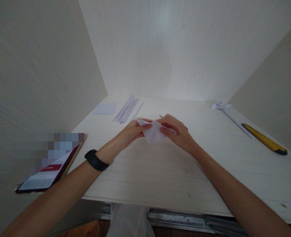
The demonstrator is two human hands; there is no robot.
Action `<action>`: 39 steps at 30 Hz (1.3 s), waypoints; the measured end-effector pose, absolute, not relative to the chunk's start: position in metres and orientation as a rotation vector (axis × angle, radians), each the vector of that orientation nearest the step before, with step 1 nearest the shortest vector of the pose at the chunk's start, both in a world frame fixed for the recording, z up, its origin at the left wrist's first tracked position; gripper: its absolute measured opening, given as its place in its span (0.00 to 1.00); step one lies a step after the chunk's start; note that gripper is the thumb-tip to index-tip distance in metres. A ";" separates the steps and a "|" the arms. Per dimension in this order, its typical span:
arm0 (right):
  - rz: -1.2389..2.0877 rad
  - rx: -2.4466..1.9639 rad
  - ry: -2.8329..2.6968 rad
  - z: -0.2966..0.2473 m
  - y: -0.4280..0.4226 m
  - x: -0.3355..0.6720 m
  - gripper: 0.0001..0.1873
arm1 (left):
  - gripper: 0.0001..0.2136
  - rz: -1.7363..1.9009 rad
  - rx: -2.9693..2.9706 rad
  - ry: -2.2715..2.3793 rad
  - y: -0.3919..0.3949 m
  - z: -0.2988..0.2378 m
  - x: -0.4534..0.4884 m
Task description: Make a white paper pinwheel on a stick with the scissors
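Observation:
A small piece of folded white paper is held up over the middle of the table, one of its corners pointing down toward me. My left hand pinches its left side, the thumb lying on top. On its right side my right hand is closed, thumb against the paper and fingers behind. A thin metal tip and a bit of red show just behind my right hand; what they belong to is mostly hidden.
Several thin white paper sticks and a square white sheet lie at the back left. A paper pinwheel on a stick and a yellow utility knife are at the right. A tablet-like device is at the left edge of the table.

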State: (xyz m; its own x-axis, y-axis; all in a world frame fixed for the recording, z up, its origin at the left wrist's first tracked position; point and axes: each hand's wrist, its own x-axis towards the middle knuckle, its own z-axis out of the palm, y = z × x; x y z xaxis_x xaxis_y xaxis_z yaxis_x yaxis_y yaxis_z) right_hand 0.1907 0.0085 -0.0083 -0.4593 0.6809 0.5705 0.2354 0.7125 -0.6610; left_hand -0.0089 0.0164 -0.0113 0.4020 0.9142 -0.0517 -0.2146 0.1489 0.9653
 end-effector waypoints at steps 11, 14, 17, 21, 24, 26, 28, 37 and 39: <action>0.299 -0.683 -2.209 -0.012 0.009 0.195 0.26 | 0.09 0.934 0.953 0.846 0.021 -0.010 -0.006; 0.260 -0.694 -2.229 -0.013 0.010 0.196 0.29 | 0.10 0.948 0.898 0.833 0.019 -0.006 -0.007; 0.246 -0.714 -2.237 -0.015 0.011 0.197 0.30 | 0.14 0.951 0.873 0.808 0.018 -0.002 -0.010; 0.236 -0.764 -2.263 -0.017 0.012 0.198 0.31 | 0.12 0.952 0.922 0.778 0.018 -0.002 -0.011; 0.206 -0.821 -2.296 -0.018 0.012 0.198 0.31 | 0.14 0.948 1.046 0.769 0.017 -0.006 -0.010; 0.192 -0.848 -2.312 -0.018 0.011 0.198 0.31 | 0.19 0.940 1.101 0.769 0.017 -0.008 -0.010; 0.183 -0.856 -2.329 -0.017 0.010 0.198 0.31 | 0.21 0.947 1.109 0.784 0.017 -0.010 -0.009; 0.126 -0.886 -2.408 -0.015 0.006 0.195 0.33 | 0.25 0.974 1.083 0.803 0.018 -0.013 -0.009; 0.152 -0.876 -2.397 -0.014 0.005 0.193 0.34 | 0.26 0.986 1.101 0.818 0.018 -0.014 -0.009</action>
